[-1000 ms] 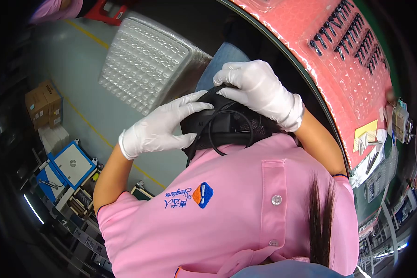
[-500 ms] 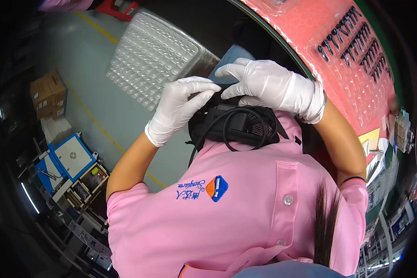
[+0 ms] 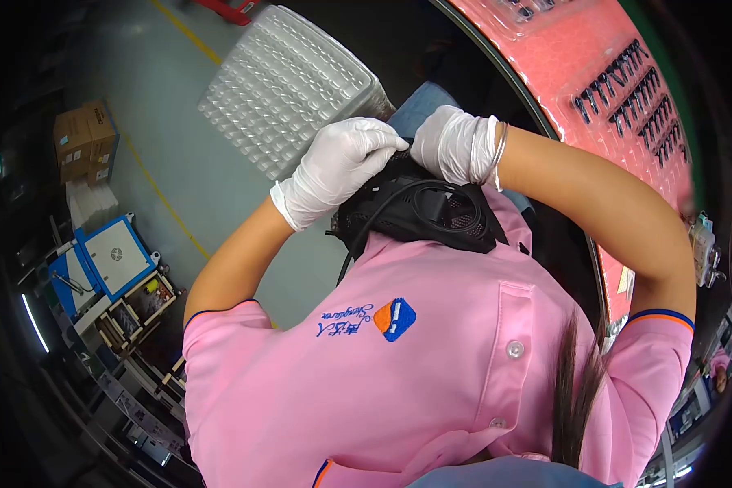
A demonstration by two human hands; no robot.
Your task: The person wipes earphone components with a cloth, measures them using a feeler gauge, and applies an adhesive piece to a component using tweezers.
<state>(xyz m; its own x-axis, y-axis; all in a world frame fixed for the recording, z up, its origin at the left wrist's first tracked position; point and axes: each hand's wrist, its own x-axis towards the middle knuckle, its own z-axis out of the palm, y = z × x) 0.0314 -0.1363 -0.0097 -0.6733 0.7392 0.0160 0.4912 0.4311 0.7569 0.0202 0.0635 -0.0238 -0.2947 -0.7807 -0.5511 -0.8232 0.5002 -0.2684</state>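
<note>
At my waist sits a black mesh pouch [image 3: 468,232] with a coiled black cable [image 3: 419,203] lying over its front. My left hand [image 3: 342,167], in a white glove, is closed with thumb and fingertips pinched at the pouch's upper edge. What lies between those fingertips is too small to make out. My right hand [image 3: 457,146], also gloved in white, is curled right beside it at the pouch's top. Its fingers bend down and away, so their tips and anything in them are hidden. Both hands are close together, the left fingertips almost meeting the right hand.
A tall stack of clear plastic trays [image 3: 289,89] stands beyond my left hand. On the right, a pink-covered table [image 3: 537,81] bears a clear tray with rows of small black parts [image 3: 618,89]. Cardboard boxes [image 3: 85,142] and a blue-and-white unit [image 3: 114,252] stand farther left.
My right hand has turned and curled; its fingers were spread before. The right forearm has swung outward and up. My left hand has shifted slightly right, still pinched.
</note>
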